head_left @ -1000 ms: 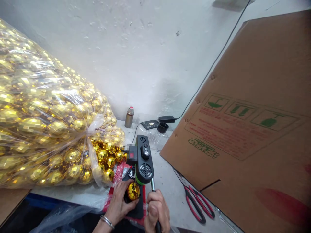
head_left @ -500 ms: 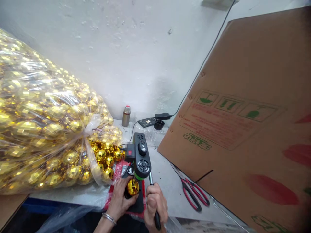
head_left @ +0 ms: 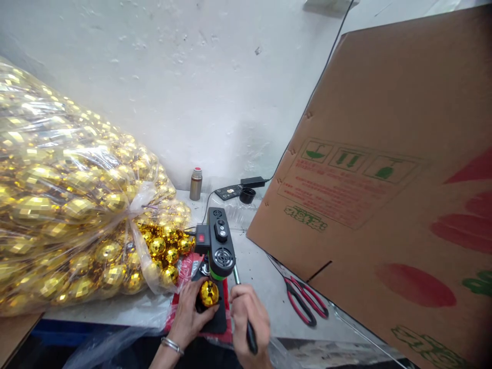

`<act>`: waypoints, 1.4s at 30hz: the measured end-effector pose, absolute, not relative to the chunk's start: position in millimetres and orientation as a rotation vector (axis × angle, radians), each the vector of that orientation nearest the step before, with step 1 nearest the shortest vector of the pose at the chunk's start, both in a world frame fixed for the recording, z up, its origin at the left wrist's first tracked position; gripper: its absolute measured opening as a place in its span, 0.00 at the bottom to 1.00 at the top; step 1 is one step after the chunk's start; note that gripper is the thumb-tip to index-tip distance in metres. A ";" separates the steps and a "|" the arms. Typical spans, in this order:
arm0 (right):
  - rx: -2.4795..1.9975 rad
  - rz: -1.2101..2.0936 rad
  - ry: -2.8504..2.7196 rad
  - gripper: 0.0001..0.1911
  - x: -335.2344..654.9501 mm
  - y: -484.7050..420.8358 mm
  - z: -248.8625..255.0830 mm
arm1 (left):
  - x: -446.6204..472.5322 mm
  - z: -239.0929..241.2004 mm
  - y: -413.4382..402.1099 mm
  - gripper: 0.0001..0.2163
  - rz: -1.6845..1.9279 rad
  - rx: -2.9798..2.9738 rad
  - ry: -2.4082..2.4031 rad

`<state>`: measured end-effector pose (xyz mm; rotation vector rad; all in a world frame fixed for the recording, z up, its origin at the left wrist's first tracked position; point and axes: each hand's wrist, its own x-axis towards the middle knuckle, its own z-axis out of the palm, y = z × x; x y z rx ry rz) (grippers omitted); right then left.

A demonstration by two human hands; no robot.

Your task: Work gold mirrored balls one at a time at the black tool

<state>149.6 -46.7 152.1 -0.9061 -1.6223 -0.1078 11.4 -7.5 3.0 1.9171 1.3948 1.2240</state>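
Note:
My left hand (head_left: 192, 307) curls its thumb and fingers around a shiny gold faceted ball (head_left: 209, 293). The ball rests on or just over the black base (head_left: 215, 324) of a small bench drill press (head_left: 222, 246), just in front of its head. My right hand (head_left: 250, 320) is wrapped around the black grip (head_left: 251, 338) of the press's metal lever, to the right of the ball. The drill bit cannot be made out. Under the base lies a red sheet of packaging (head_left: 188, 266).
A large clear bag (head_left: 77, 169) of gold balls fills the left side. On the right leans a big cardboard box (head_left: 369, 179), with red-and-black scissors or pliers (head_left: 303, 302) beside it. A small bottle (head_left: 196, 184), a power adapter (head_left: 252, 182) and a black cap (head_left: 247, 195) stand by the wall.
The view has shifted slightly. The right hand and lever grip have turned a little, and the ball sits slightly clearer of the press head. Both hands keep their holds.

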 end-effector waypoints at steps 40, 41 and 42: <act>-0.947 0.044 -1.667 0.14 151.2 -54.2 183.2 | -35.2 78.2 -15.6 0.42 1.126 0.967 1.234; -0.948 0.046 -1.671 0.14 151.3 -54.0 185.2 | -31.3 75.2 -20.0 0.42 1.132 0.920 1.210; -0.950 0.047 -1.671 0.14 151.3 -53.7 187.1 | -27.9 72.6 -23.4 0.42 1.140 0.903 1.208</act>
